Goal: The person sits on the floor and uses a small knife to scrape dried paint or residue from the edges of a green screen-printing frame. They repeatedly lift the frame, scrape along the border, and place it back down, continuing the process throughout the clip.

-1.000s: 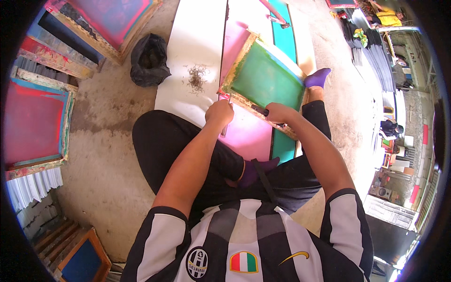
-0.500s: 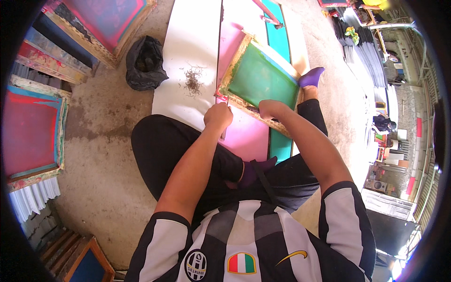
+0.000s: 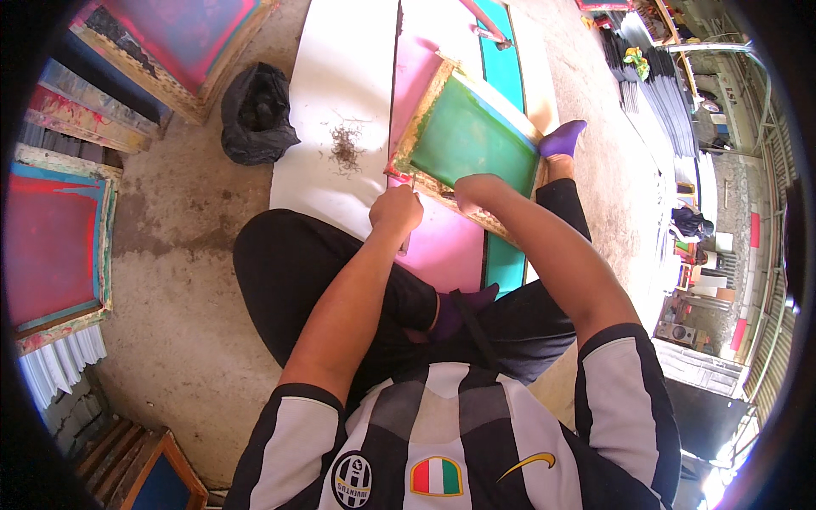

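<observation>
A wooden screen-printing frame (image 3: 476, 140) with green mesh lies tilted between my legs, its near edge toward me. At its near left corner my left hand (image 3: 396, 208) is closed round a narrow tool (image 3: 403, 247); a thin end shows above the fist and part of the handle below, but its kind is unclear. My right hand (image 3: 476, 193) is closed on the frame's near edge, with something dark beside the fingers; what it grips is hidden. To the left, a small pile of thin dark bits (image 3: 346, 149) rests on a white panel.
White, pink and teal panels (image 3: 459, 246) lie under the frame. A hammer (image 3: 491, 32) is beyond it. A black plastic bag (image 3: 257, 115) stands left of the panels. Other frames (image 3: 55, 242) lean at the far left. My purple-socked foot (image 3: 563, 138) rests by the frame's right corner.
My right hand has slid a little left along the frame's near edge, closer to my left hand. The left hand stays at the corner. The view has shifted slightly.
</observation>
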Action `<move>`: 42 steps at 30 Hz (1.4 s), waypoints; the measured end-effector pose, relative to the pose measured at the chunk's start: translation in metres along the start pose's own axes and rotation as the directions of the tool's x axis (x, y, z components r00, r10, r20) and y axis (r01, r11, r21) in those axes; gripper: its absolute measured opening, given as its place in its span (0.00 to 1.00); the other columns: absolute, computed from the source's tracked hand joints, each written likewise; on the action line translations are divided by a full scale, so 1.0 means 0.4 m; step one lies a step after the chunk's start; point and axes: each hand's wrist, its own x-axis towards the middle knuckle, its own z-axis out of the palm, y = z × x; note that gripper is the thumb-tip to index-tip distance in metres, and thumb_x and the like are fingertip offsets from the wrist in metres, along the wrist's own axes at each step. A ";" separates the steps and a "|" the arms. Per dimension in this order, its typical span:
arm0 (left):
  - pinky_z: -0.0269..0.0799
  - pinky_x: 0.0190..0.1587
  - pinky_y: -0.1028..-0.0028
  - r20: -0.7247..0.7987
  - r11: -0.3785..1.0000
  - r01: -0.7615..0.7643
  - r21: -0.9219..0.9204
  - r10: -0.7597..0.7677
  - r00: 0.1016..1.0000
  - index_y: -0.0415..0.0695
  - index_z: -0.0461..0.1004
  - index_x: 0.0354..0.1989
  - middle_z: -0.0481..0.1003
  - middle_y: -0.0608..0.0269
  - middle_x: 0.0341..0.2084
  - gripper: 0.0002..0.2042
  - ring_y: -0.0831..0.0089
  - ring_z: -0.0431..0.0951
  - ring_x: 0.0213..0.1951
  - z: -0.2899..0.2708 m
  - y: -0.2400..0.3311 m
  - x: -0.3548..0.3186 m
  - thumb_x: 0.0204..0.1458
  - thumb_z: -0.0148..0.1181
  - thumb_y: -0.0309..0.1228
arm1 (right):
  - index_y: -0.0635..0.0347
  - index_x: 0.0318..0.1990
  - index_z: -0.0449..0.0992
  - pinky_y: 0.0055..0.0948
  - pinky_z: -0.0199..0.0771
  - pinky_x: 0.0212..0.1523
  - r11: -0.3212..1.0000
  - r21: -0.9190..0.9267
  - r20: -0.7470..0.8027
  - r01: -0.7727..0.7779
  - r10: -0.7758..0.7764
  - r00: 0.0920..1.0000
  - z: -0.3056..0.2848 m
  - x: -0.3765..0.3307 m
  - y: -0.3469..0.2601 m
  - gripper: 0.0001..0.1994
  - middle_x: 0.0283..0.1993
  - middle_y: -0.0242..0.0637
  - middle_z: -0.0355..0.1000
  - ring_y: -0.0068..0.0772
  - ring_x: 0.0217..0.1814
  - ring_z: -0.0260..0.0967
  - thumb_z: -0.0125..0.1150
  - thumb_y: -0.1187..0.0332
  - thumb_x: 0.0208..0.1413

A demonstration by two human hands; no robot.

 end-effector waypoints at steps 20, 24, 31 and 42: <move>0.73 0.52 0.50 0.038 0.994 0.043 0.104 -0.047 0.998 0.40 0.79 0.45 0.80 0.42 0.44 0.19 0.44 0.79 0.48 -0.009 0.006 0.004 0.64 0.50 0.44 | 0.67 0.44 0.80 0.51 0.77 0.53 0.735 0.660 -0.422 0.154 0.193 0.886 0.301 0.037 0.038 0.17 0.43 0.60 0.78 0.59 0.48 0.78 0.58 0.62 0.54; 0.73 0.52 0.49 -0.012 0.994 0.033 0.104 -0.032 0.999 0.40 0.78 0.43 0.79 0.41 0.43 0.19 0.43 0.79 0.48 -0.001 0.000 0.005 0.63 0.50 0.44 | 0.65 0.42 0.80 0.53 0.76 0.49 0.647 0.723 -0.519 0.243 0.277 0.809 0.403 0.116 0.015 0.16 0.39 0.59 0.78 0.61 0.44 0.78 0.59 0.60 0.54; 0.73 0.49 0.49 -0.058 0.991 -0.006 0.131 0.013 0.998 0.40 0.77 0.42 0.80 0.42 0.39 0.18 0.42 0.80 0.43 0.006 -0.033 0.003 0.63 0.50 0.43 | 0.62 0.46 0.79 0.54 0.74 0.54 0.495 0.817 -0.460 0.296 0.248 0.853 0.422 0.074 0.000 0.17 0.43 0.61 0.77 0.63 0.49 0.76 0.57 0.60 0.54; 0.73 0.24 0.64 -0.076 0.761 0.041 -0.647 -0.118 0.990 0.37 0.75 0.37 0.77 0.53 0.26 0.19 0.64 0.76 0.19 -0.018 -0.039 0.016 0.65 0.52 0.43 | 0.65 0.41 0.78 0.49 0.77 0.43 0.420 0.745 -0.592 0.519 0.058 0.804 0.294 0.065 -0.045 0.15 0.33 0.55 0.77 0.56 0.38 0.78 0.61 0.61 0.55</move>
